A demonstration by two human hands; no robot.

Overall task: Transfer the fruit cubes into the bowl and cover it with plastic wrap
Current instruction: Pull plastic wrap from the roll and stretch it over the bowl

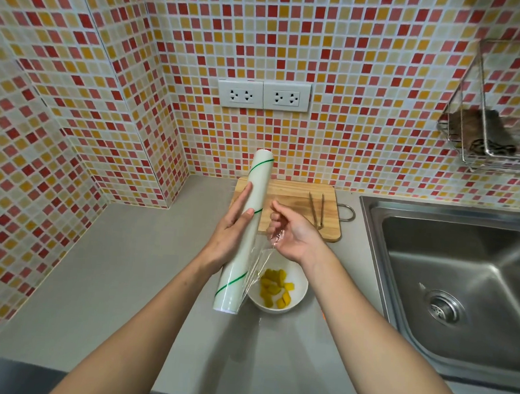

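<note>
The right hand's [293,234] fingers [277,217] were curled, pinching a bunched end of clear wrap [260,264] against the palm, wrist bent, forearm reaching in from lower right. The left hand's [230,231] fingers lay straight along the roll [246,226], with the thumb across its front, holding it tilted above the desk [125,280]. The roll was white with thin green diagonal stripes; no writing could be read. The film stretched from the roll to the right fingers, hanging over the bowl [300,293]. The bowl stood on the desk just below both hands, yellow fruit [274,287] inside. Beyond it lay a board [292,198] with tongs [317,211] on it, and the sink [460,285] to the right.
</note>
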